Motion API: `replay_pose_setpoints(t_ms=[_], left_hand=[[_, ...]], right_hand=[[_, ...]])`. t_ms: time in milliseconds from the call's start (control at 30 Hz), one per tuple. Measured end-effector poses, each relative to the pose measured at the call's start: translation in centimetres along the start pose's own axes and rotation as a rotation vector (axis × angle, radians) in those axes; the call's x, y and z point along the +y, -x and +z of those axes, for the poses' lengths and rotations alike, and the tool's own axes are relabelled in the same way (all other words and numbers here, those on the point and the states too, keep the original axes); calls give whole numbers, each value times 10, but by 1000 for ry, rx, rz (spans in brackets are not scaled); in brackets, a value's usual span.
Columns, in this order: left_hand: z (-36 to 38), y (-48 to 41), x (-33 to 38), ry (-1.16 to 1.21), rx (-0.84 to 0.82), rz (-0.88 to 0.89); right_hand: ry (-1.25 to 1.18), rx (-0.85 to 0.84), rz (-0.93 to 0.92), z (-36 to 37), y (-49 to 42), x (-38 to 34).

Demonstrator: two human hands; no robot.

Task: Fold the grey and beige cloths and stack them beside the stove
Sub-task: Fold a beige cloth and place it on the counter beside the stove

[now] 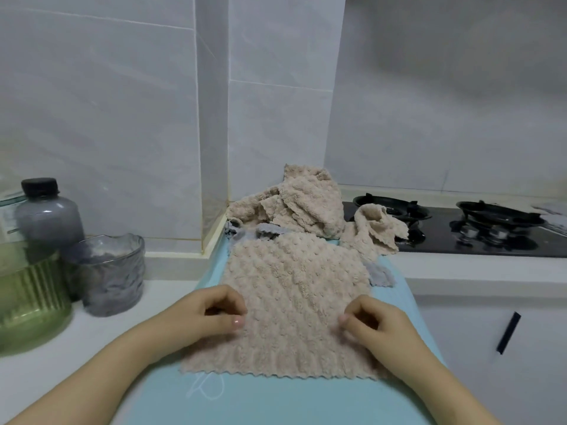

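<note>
Mat (276, 400): I see it blue, running along the counter to the wall, left of the stove.
Stove (445, 240): black, on my right.
Beige cloth (291, 302): spread flat on the mat, zigzag hem nearest me.
Pile (294, 207): crumpled beige cloths behind it, spilling onto the stove's left edge.
Left hand (211, 314): fingers curled, pinching the beige cloth's left edge.
Right hand (377, 320): fingers curled too, pinching the right edge.
Grey cloth (382, 276): mostly under the beige cloth, with corners showing at the back and right.
</note>
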State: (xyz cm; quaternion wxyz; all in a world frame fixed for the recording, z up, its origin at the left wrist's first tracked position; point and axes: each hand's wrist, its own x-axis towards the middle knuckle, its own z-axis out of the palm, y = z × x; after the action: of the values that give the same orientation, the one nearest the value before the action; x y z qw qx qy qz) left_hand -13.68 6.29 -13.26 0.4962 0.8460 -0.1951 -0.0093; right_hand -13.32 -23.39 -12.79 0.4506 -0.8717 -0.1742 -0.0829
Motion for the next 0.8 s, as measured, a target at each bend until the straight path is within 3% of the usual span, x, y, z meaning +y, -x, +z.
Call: replay_pose_setpoints(t_ms=[200,333,400,500,633,800], left_hand=[[5,3,6,-481,-175,102],[11,4,6,-607,-51,201],[13,3,6,-620,57,241],[13,1,4,-672,127,255],[13,0,7,-685,209,211],[13,-2,8,-510,363,158]], right_hand=[[432,-202,-226,4,-2,2],[540,-289,-285,3,0,0],[592,-238,-336,6,0,0],[682,-22,-443,12,1,4],[787,117,-456,16,-1,8],[850,310,-271,11,-2,4]])
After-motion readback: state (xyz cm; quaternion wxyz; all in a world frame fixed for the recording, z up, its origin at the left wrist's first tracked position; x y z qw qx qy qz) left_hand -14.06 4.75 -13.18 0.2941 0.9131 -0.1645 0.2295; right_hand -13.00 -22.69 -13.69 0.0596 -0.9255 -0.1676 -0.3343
